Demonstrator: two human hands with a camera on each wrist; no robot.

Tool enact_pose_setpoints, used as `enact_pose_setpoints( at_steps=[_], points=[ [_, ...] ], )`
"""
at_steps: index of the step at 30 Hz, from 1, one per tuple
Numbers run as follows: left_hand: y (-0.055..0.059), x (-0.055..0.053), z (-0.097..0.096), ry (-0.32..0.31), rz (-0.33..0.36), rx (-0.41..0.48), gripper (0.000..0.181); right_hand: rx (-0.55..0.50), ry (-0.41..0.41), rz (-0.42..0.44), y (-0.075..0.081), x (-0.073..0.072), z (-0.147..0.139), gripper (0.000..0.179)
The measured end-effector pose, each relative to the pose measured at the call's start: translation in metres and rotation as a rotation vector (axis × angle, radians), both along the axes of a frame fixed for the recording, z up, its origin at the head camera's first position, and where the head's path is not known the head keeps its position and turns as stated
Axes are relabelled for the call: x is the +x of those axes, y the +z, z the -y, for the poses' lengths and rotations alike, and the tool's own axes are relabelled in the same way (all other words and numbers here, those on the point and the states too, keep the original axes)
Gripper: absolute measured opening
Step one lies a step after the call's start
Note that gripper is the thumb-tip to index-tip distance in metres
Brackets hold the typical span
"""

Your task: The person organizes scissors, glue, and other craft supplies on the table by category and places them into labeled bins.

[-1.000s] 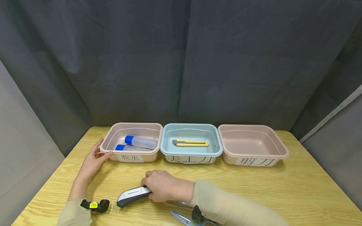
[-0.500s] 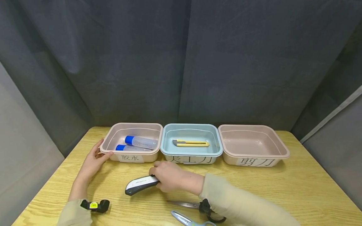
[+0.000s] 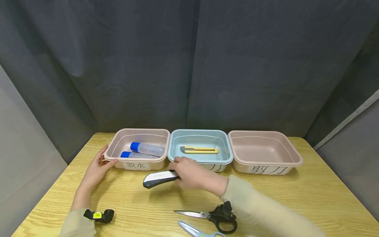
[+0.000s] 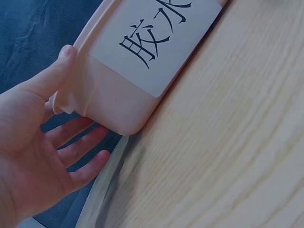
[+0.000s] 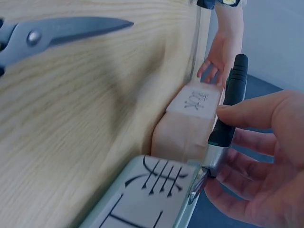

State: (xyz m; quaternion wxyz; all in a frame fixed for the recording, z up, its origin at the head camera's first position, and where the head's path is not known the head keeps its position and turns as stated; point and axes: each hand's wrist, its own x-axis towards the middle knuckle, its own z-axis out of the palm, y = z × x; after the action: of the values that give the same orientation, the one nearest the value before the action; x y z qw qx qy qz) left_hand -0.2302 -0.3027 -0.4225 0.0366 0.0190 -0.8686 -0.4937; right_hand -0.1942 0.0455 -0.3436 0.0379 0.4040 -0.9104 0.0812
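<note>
My right hand (image 3: 190,172) pinches a large black and silver-white utility knife (image 3: 160,178) between thumb and fingers, just in front of the light blue bin (image 3: 201,161). In the right wrist view, the metal end of the utility knife (image 5: 216,159) is close to that bin's rim; I cannot tell if they touch. My left hand (image 3: 97,168) holds the near left corner of the left pink bin (image 3: 161,163). In the left wrist view, the thumb lies on the bin's rim, and the other fingers of the left hand (image 4: 42,142) bend around the corner.
Two blue-capped glue bottles (image 3: 148,149) lie in the left bin, and a yellow utility knife (image 3: 201,150) in the blue one. Another pink bin (image 3: 265,163) stands at right. Black scissors (image 3: 220,217) and light-blue-handled scissors (image 3: 195,230) lie near the table's front edge.
My right hand has carried the utility knife up from the table, away from me and to the right, toward the blue bin, uncovering the black scissors. The left hand has stayed put.
</note>
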Motion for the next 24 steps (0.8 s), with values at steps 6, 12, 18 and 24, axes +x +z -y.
enact_pose_setpoints(
  at_steps=[6,12,18,24],
  points=[
    [0.001,0.001,-0.001,-0.003,0.010,0.021,0.085,-0.018,-0.033,-0.030,0.005,-0.005,-0.016,0.029],
    [0.001,0.001,0.000,0.003,0.008,0.006,0.085,-0.049,-0.066,-0.046,0.010,-0.012,-0.032,0.029],
    [0.000,0.000,0.000,0.000,0.003,-0.010,0.083,-0.081,-0.109,-0.043,0.012,-0.018,-0.047,0.032],
    [-0.001,-0.001,0.003,-0.004,-0.001,-0.008,0.083,-0.125,-0.145,-0.071,0.013,-0.028,-0.060,0.033]
  ],
)
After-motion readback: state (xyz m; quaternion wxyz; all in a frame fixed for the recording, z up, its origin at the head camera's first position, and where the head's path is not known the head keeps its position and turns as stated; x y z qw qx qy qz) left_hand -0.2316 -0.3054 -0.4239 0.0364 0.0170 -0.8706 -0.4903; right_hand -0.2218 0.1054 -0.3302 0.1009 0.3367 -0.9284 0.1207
